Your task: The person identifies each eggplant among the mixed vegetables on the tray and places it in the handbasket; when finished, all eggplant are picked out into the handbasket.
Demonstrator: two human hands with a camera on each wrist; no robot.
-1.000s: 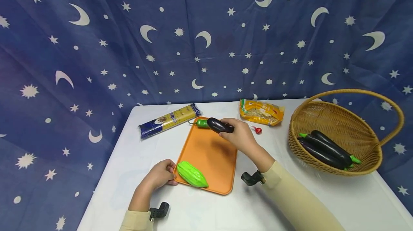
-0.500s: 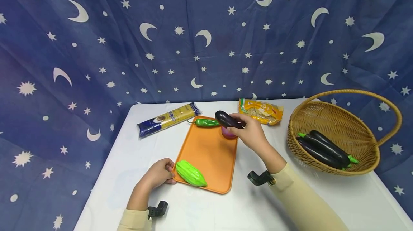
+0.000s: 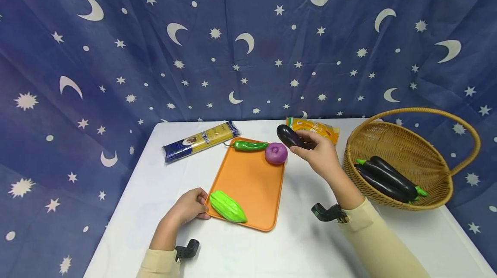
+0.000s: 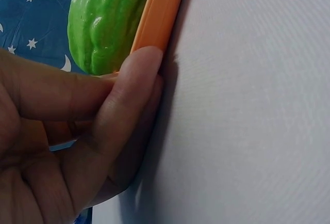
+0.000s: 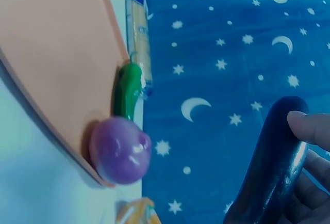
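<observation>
My right hand (image 3: 321,152) grips a dark, glossy eggplant (image 3: 289,135) in the air, right of the tray's far corner. In the right wrist view the thumb lies along one side of the eggplant (image 5: 273,162) and the fingers are behind it. At the orange tray's (image 3: 254,183) near left corner, my left hand (image 3: 189,206) pinches the rim, as the left wrist view shows with the tray edge (image 4: 160,12). A bright green bitter melon (image 3: 227,207) lies on the tray beside that hand. At the far end are a green chili pepper (image 3: 250,145) and a purple onion (image 3: 276,153).
A wicker basket (image 3: 425,157) with a tall handle stands on the right, holding black eggplants (image 3: 388,179). Behind the tray, a blue and yellow packet (image 3: 202,141) lies to the left and an orange packet (image 3: 320,128) to the right. A star-patterned curtain (image 3: 217,75) hangs behind the table.
My right hand has carried the eggplant rightward from over the tray's far end, uncovering the chili pepper and onion. The red wrapped candy is now hidden. My left hand stays at the tray corner.
</observation>
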